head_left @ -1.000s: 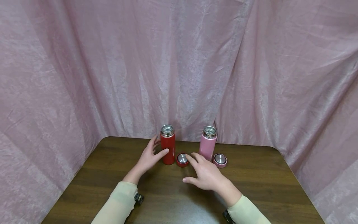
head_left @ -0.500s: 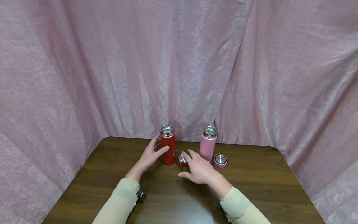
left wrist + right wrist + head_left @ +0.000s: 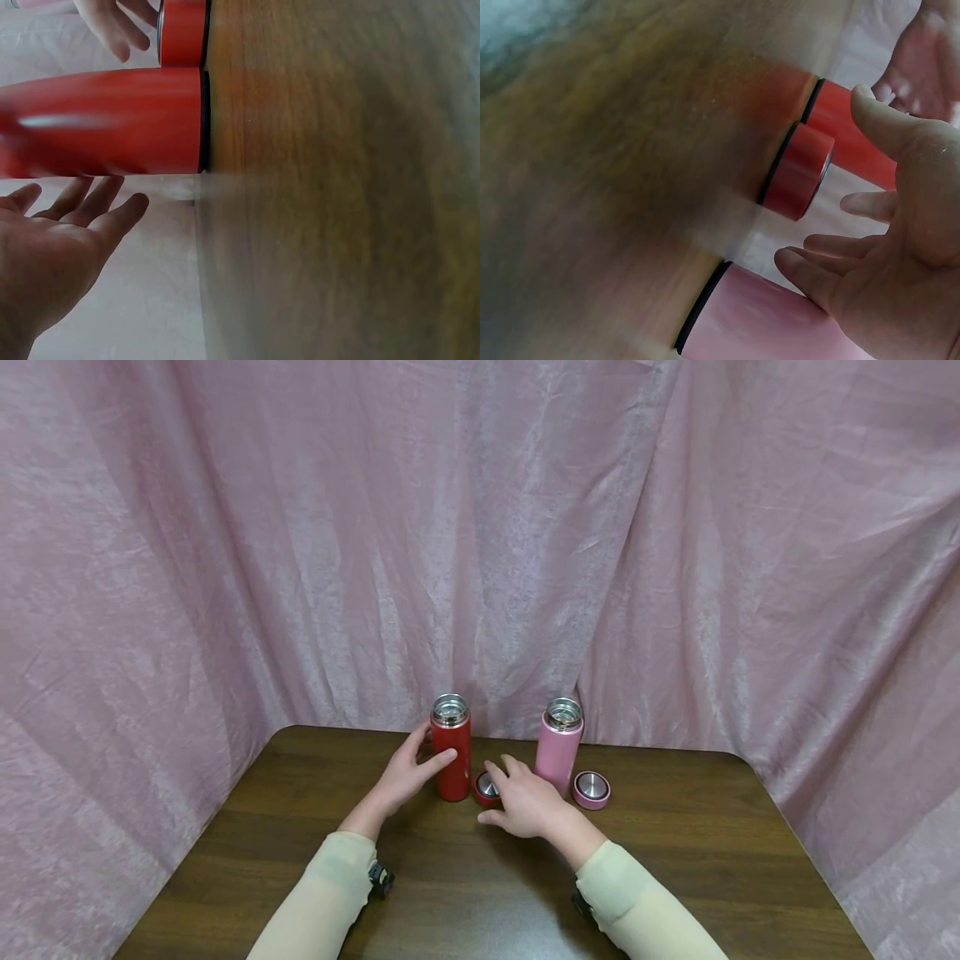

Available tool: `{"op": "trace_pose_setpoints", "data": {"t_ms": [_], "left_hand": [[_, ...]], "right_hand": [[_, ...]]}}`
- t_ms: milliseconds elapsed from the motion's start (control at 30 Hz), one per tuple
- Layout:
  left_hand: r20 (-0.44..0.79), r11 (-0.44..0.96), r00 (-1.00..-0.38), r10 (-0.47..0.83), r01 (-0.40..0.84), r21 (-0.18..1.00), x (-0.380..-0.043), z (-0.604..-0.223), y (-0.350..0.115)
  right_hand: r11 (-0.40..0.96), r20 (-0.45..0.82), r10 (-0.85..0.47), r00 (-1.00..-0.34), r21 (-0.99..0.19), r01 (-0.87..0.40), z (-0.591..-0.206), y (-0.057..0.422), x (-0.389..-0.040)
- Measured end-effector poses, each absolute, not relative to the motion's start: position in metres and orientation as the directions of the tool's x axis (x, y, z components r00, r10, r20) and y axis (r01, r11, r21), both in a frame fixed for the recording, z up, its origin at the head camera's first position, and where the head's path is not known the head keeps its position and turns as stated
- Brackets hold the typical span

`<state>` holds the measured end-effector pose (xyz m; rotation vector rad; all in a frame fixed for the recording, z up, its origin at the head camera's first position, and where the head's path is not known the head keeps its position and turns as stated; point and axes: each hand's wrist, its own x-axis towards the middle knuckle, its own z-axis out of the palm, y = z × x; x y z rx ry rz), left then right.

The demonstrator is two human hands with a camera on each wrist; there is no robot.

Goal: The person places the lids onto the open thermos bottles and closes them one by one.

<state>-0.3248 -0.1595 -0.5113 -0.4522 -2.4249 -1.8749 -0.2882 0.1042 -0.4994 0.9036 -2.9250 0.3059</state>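
A red thermos bottle (image 3: 453, 766) without its lid stands upright on the table. My left hand (image 3: 403, 777) is at its left side, thumb in front and fingers behind; the fingers look relaxed, and whether they touch the bottle I cannot tell. Right of the bottle sits a red lid (image 3: 798, 172), partly hidden in the head view by my right hand (image 3: 528, 800). That hand hovers over the lid with spread fingers and nothing held. Behind it stands a pink thermos bottle (image 3: 557, 756), uncapped, with a pink lid (image 3: 592, 790) to its right.
The brown wooden table (image 3: 697, 852) has a pink velvet curtain (image 3: 480, 543) hanging close behind its far edge. Both bottles stand near that far edge.
My right hand has moved forward and left, over the red lid. The left hand has shifted slightly closer to the red bottle. Bottles and lids have barely moved.
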Motion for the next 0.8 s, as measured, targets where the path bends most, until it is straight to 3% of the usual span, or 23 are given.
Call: {"op": "trace_pose_setpoints", "data": {"t_ms": [800], "left_hand": [[0.185, 0.279, -0.957, 0.223, 0.244, 0.929, -0.327, -0.515, -0.157]], "right_hand": [[0.814, 0.044, -0.561, -0.826, -0.148, -0.561, -0.512, 0.097, -0.302]]}}
